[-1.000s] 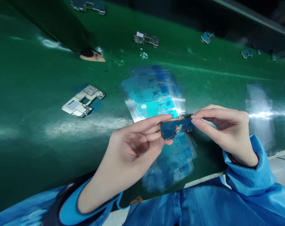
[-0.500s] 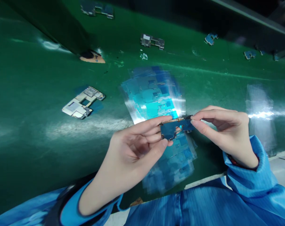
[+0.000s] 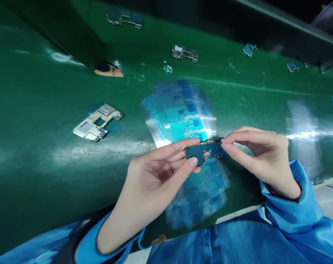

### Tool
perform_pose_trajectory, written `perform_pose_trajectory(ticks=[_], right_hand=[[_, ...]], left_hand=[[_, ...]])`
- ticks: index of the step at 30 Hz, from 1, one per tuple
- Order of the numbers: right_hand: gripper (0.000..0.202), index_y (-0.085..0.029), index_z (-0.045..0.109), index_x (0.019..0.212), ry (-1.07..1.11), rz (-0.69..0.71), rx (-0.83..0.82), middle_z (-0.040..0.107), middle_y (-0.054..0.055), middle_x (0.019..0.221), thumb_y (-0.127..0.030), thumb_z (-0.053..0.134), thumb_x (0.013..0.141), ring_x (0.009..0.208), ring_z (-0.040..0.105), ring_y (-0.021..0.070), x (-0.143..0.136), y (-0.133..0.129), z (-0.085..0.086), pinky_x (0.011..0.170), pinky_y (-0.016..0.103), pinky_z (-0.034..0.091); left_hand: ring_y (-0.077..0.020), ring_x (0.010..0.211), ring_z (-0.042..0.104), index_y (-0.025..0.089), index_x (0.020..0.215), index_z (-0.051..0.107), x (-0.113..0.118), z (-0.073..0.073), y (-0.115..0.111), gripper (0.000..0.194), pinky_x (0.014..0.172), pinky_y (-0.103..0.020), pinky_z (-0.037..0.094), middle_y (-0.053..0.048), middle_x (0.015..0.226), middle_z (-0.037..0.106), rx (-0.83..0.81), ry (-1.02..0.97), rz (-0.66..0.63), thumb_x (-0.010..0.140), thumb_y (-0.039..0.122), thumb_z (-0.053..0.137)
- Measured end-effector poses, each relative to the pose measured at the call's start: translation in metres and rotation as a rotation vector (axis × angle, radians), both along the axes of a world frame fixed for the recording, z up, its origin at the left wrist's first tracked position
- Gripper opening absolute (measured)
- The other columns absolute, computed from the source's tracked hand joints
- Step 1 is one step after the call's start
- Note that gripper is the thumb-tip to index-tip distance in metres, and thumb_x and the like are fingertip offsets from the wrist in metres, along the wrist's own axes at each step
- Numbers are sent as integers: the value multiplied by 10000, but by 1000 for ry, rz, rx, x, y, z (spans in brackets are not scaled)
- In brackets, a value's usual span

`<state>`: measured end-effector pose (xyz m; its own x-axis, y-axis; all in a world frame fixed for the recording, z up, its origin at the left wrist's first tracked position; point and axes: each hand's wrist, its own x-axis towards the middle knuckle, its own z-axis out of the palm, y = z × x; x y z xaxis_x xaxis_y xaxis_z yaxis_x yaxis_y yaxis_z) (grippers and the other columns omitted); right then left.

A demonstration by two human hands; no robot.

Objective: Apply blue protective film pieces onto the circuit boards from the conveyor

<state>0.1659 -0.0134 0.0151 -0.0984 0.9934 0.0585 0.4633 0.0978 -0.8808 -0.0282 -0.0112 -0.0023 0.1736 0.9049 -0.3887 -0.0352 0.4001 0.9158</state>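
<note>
Head view, both hands over the near edge of the green desk (image 3: 31, 121). Left hand (image 3: 152, 183): palm turned up, thumb and forefinger pinching the left end of a small blue circuit board (image 3: 203, 151); remaining fingers curled loosely beneath it. Right hand (image 3: 258, 156): thumb and forefinger pressed together on the right end of the same board, other fingers folded behind; both wrists in blue sleeves (image 3: 293, 205). Board held level between the two hands, clear of the desk, its long side running left to right; a gold-coloured strip shows along its far edge; fine detail on its face too small to read.

Directly under and beyond the board: a fanned stack of clear film sheets (image 3: 180, 117) printed with blue shapes, lying flat on the desk, glare across the middle; its near end runs beneath the hands toward the desk edge. Left of the stack, well apart: a bare board with silver shields (image 3: 96, 123), lying flat at a slant. Farther back: a second bare board (image 3: 184, 52) and a third (image 3: 124, 18) near the top edge; small blue pieces (image 3: 249, 48) to the right of those. A tan patch (image 3: 108, 70) sits at the foot of a dark slanted upright, possibly tape; blurred. Far right: another shiny clear sheet (image 3: 304, 134) on the desk.
</note>
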Motion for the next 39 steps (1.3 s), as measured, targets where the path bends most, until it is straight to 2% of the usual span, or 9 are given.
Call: perform_pose_trajectory(ticks=[9, 17, 21, 24, 27, 30, 35, 37, 39], right_hand=[[87, -192, 704, 848, -20, 25, 40, 710, 14, 794, -127, 678, 796, 741, 663, 136, 0, 0, -2, 698, 266, 540], [71, -163, 692, 853, -13, 24, 93, 695, 20, 771, -131, 694, 788, 713, 652, 124, 1, 1, -5, 685, 263, 537], [65, -153, 691, 854, -30, 16, 102, 694, 27, 783, -133, 691, 791, 713, 647, 122, 2, 1, -5, 694, 264, 542], [76, -163, 693, 857, -59, -21, 106, 695, 20, 789, -141, 699, 784, 737, 648, 126, 6, 2, -7, 704, 263, 544], [74, -176, 702, 850, -52, -123, 100, 704, 11, 804, -143, 697, 784, 759, 655, 124, 11, 6, -11, 729, 257, 548], [61, -180, 713, 854, 80, -163, -14, 723, 10, 795, -185, 687, 800, 726, 673, 118, 12, 7, -15, 697, 245, 565], [172, -173, 717, 868, 379, -19, -360, 743, 17, 739, -303, 736, 757, 655, 698, 130, 2, -1, -22, 648, 249, 581], [201, -161, 709, 808, 391, 3, -434, 737, 24, 702, -353, 738, 753, 616, 692, 128, 5, -3, -22, 623, 245, 571], [259, -152, 701, 798, 341, -7, -442, 734, 35, 700, -401, 741, 744, 610, 689, 129, 16, 2, -18, 625, 249, 569]], left_hand=[[-147, 628, 733, 280, 1007, 738, -6, -4, 1, 278, 633, -190, 593, 52, 694, 769, 20, 44, -67, 739, 207, 746], [-114, 601, 725, 290, 968, 744, -4, -4, 2, 288, 603, -132, 566, 63, 703, 777, 3, 31, -32, 714, 155, 746], [-107, 576, 715, 288, 923, 758, 0, -3, -1, 266, 612, -136, 573, 66, 699, 772, -1, -28, 47, 700, 143, 752], [-110, 570, 713, 283, 919, 764, 0, -2, -2, 261, 612, -135, 574, 68, 656, 756, -6, -46, 82, 696, 148, 754], [-121, 587, 720, 284, 930, 763, -1, -3, 2, 265, 616, -147, 581, 64, 648, 752, -37, -69, 28, 698, 157, 756], [-133, 586, 723, 268, 945, 759, -3, -6, 6, 276, 601, -160, 585, 47, 664, 760, -43, -100, 5, 685, 174, 767], [-157, 581, 713, 201, 933, 747, -4, -12, 7, 290, 594, -206, 593, 6, 686, 765, -40, -191, 3, 648, 232, 795], [-176, 613, 716, 184, 967, 730, -4, -15, 6, 319, 622, -237, 600, 8, 648, 747, -53, -236, -25, 667, 274, 787], [-215, 753, 733, 183, 1076, 682, -5, -18, 6, 401, 691, -274, 603, -14, 741, 765, -76, -299, -33, 714, 340, 753]])
